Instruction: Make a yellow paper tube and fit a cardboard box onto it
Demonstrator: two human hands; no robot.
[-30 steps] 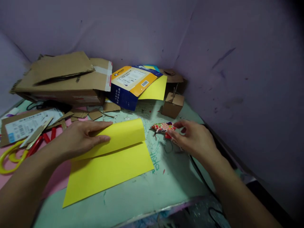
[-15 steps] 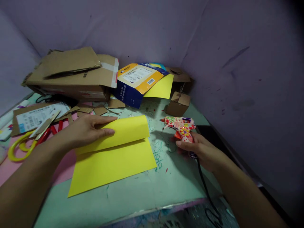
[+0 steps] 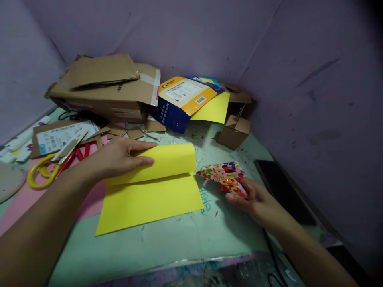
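Observation:
A yellow sheet of paper (image 3: 149,207) lies on the pale green table, its far part folded over toward me. My left hand (image 3: 121,157) pinches the folded flap near its left end, thumb on top. In my right hand (image 3: 254,199) is a flower-patterned glue gun (image 3: 224,175), held by its handle with a small red light showing. The gun's nozzle points left, close to the right edge of the paper where the flap meets the lower layer. Whether the tip touches the paper, I cannot tell.
Yellow-handled scissors (image 3: 37,181) and cardboard scraps (image 3: 56,139) lie on pink paper (image 3: 26,207) at left. Behind stand a large cardboard box (image 3: 101,103), a blue-orange box (image 3: 176,115) and a small cardboard box (image 3: 235,131). A dark flat object (image 3: 284,193) lies at right.
The glue gun in my right hand has moved down and closer to the paper's right edge. My left hand still holds the flap. The whole view has shifted slightly.

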